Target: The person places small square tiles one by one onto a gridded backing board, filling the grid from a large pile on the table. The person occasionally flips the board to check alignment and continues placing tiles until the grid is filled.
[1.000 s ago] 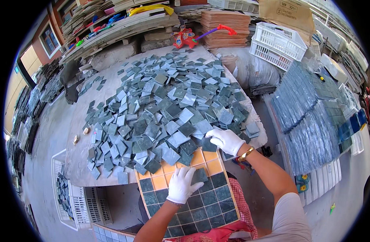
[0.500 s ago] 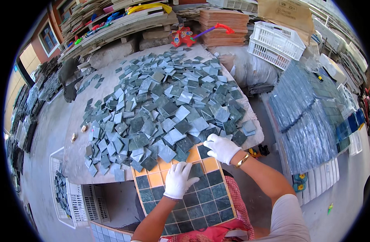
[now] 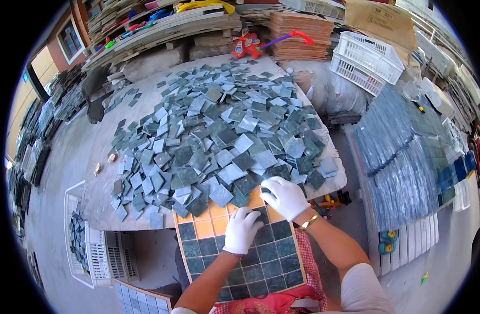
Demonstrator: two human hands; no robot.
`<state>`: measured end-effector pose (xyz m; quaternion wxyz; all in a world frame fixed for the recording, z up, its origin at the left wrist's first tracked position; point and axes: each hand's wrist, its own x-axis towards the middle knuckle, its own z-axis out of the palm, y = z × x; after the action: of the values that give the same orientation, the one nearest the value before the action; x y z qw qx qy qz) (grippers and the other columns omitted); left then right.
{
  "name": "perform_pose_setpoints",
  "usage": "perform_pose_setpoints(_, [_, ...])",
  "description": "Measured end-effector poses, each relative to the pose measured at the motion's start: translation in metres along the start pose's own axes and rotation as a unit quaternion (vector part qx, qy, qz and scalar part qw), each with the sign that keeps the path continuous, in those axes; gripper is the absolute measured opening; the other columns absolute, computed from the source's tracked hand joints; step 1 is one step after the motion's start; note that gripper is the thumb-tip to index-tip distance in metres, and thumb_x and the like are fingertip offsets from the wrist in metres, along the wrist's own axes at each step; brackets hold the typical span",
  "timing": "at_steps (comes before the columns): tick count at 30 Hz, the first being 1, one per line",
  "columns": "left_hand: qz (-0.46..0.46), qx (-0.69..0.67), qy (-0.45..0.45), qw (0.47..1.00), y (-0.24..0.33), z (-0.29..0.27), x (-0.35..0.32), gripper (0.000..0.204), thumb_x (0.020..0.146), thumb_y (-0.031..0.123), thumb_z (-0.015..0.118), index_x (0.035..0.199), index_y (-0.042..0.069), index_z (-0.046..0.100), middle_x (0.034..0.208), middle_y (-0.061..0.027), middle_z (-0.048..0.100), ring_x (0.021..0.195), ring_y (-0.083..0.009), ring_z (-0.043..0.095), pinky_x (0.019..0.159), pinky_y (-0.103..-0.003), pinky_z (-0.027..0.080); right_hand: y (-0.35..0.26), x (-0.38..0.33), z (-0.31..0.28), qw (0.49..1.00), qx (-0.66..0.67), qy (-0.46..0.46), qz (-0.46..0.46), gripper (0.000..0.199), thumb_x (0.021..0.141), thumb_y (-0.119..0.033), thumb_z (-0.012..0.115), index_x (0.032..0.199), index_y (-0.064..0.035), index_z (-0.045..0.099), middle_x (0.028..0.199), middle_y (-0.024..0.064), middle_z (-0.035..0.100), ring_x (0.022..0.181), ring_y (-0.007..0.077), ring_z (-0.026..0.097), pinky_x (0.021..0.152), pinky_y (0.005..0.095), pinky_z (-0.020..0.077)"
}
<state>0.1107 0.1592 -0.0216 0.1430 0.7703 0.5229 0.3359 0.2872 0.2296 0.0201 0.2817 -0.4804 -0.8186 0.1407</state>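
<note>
A wooden grid board [image 3: 185, 264] lies tilted before me, its lower rows filled with dark green square tiles [image 3: 272, 270]. Bare orange cells [image 3: 204, 232] show along its upper part. My white-gloved left hand [image 3: 241, 230] rests on the board, fingers bent forward and thumb apart, its fingertips beside a dark tile in the grid. At the upper right corner my gloved right hand [image 3: 286, 198] has its fingers pinched, with a dark edge of a tile [image 3: 265, 191] showing at the fingertips. The rest of that tile is hidden.
Loose tiles [image 3: 214, 125] are heaped on the pale table [image 3: 101, 201] ahead. A white crate [image 3: 96, 256] with tiles stands lower left, beside a second tiled board [image 3: 140, 299]. Wrapped tile stacks [image 3: 402, 180] sit on a pallet at right. White baskets [image 3: 368, 60] are behind.
My right hand has come down and a little left over the board's upper right corner, fingers closing at a tile. My left hand has shifted slightly right. The whole view has moved a little.
</note>
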Motion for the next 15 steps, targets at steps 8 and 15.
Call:
perform_pose_setpoints(8, [-0.044, 0.092, 0.098, 0.99, -0.011, -0.022, 0.015, 0.02, 0.075, 0.016, 0.07, 0.092, 0.007, 0.064, 0.088, -0.0103, 0.058, 0.083, -0.0314, 0.056, 0.074, -0.041, 0.046, -0.041, 0.052, 0.029, 0.973, -0.151, -0.122, 0.127, 0.061, 0.075, -0.05, 0.071, 0.111, -0.0054, 0.049, 0.094, 0.0179, 0.065, 0.081, 0.0353, 0.067, 0.069, 0.0438, 0.0542])
perform_pose_setpoints(15, [-0.081, 0.234, 0.026, 0.969, -0.008, -0.03, 0.039, 0.056, 0.068, 0.035, 0.077, 0.111, 0.007, 0.056, 0.102, -0.009, 0.048, 0.095, -0.0284, 0.049, 0.077, -0.039, 0.041, 0.014, 0.055, 0.017, 0.977, -0.156, 0.143, -0.024, 0.055, 0.073, -0.015, 0.071, 0.125, -0.0089, 0.051, 0.128, 0.0134, 0.052, 0.105, 0.0311, 0.059, 0.088, 0.0385, 0.0497])
